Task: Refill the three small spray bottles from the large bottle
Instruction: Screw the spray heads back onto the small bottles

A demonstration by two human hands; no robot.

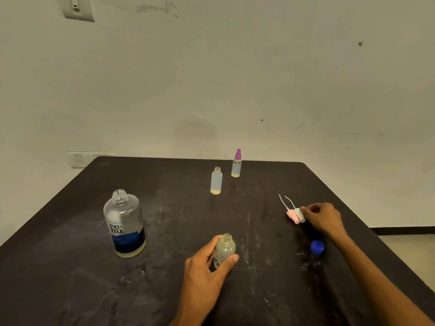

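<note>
Head view: left hand [207, 267] grips the near open spray bottle [224, 251].
Right hand [323, 217]: fingers curled at the white spray top [299, 214]; actual pinch unclear.
Risk: fumbling it could roll the pink spray top [293, 216] across the desk [70, 278].

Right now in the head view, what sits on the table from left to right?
Large bottle → uncapped small bottle → small bottle in the left hand → purple-topped spray bottle → two loose spray tops → blue cap.

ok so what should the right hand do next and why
Probably pick up one spray head and bring it to the near bottle. That bottle looks nearly full, stands uncapped in the left hand, and the right hand already touches the two loose heads.
</note>
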